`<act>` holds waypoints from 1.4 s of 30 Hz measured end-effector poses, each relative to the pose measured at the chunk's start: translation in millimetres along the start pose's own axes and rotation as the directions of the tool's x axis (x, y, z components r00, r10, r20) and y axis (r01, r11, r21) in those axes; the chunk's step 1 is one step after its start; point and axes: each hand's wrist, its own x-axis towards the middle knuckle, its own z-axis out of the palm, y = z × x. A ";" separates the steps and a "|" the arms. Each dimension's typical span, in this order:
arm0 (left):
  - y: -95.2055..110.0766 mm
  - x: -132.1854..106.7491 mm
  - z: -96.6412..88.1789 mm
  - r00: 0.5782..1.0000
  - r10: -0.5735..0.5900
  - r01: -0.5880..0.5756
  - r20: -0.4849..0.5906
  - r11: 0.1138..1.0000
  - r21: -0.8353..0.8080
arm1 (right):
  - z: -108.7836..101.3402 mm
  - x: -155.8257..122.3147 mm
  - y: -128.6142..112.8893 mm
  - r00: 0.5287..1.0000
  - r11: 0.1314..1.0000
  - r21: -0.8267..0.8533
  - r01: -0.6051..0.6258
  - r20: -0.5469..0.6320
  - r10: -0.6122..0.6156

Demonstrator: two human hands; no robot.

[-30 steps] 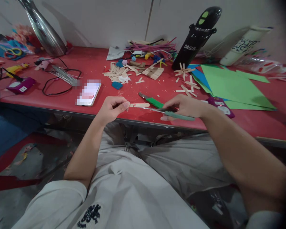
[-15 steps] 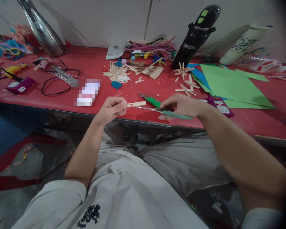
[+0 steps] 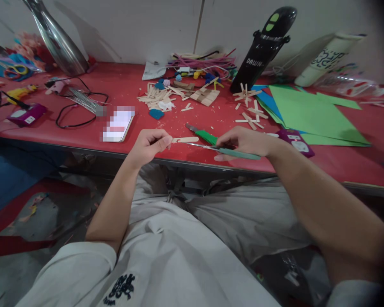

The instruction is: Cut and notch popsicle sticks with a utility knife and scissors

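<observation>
Pinched between the thumb and curled fingers of my left hand (image 3: 152,145) is a flat wooden craft stick (image 3: 189,139), its rounded end pointing right. A small slot or nick shows in the stick close to my thumb. My right hand (image 3: 241,143) grips a green-handled bladed tool (image 3: 241,154); its slim metal blade reaches left, just below the stick. Whether it is a knife or scissors seen edge-on, I cannot tell. A bright green utility knife (image 3: 206,136) lies behind, partly hidden by my right hand.
Beyond my hands lie a pile of craft sticks (image 3: 152,97) and joined sticks (image 3: 252,118). Left is a phone (image 3: 119,123) with a blurred screen, plus metal wires (image 3: 83,100). A black bottle (image 3: 259,55), green paper sheets (image 3: 310,111) and a purple box (image 3: 296,143) stand or lie right.
The craft stick and the bladed tool have shifted very slightly to the right. My left thumb and fingers have moved a little; both hands keep their hold.
</observation>
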 end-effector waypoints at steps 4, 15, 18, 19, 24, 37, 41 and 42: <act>3.4 1.0 0.3 1.000 0.025 -0.025 0.007 0.998 0.063 | 1.2 -0.3 -1.3 1.000 1.000 -0.021 -0.012 0.003 0.012; -1.3 2.1 0.4 0.999 -0.043 0.043 0.006 0.999 -0.010 | 1.6 -2.2 -7.9 0.999 0.998 -0.057 -0.036 0.006 0.036; -5.6 1.5 -0.9 0.997 -0.074 0.075 0.017 0.995 -0.067 | 1.3 -1.8 -8.2 1.000 0.998 -0.059 -0.024 -0.006 0.024; -6.5 1.4 -1.4 0.997 -0.079 0.080 0.020 0.994 -0.074 | 1.1 -1.7 -8.2 1.000 0.998 -0.061 -0.024 -0.012 0.023; -7.2 1.2 -2.8 0.995 -0.091 0.092 0.034 0.994 -0.059 | 0.2 -2.4 -9.5 0.999 0.996 -0.079 -0.031 -0.010 0.030; -10.7 -0.2 -4.9 0.992 -0.113 0.117 0.048 0.988 -0.100 | 3.0 -0.1 -6.2 1.000 0.995 -0.101 0.015 -0.019 -0.017; -13.0 0.3 -4.6 0.990 -0.125 0.135 0.067 0.976 -0.170 | 3.2 -0.9 -10.4 1.000 0.993 -0.115 0.027 -0.002 -0.028; -13.6 0.4 -4.6 0.989 -0.131 0.143 0.072 0.972 -0.187 | 3.5 -0.9 -11.1 1.000 0.993 -0.114 0.029 -0.003 -0.030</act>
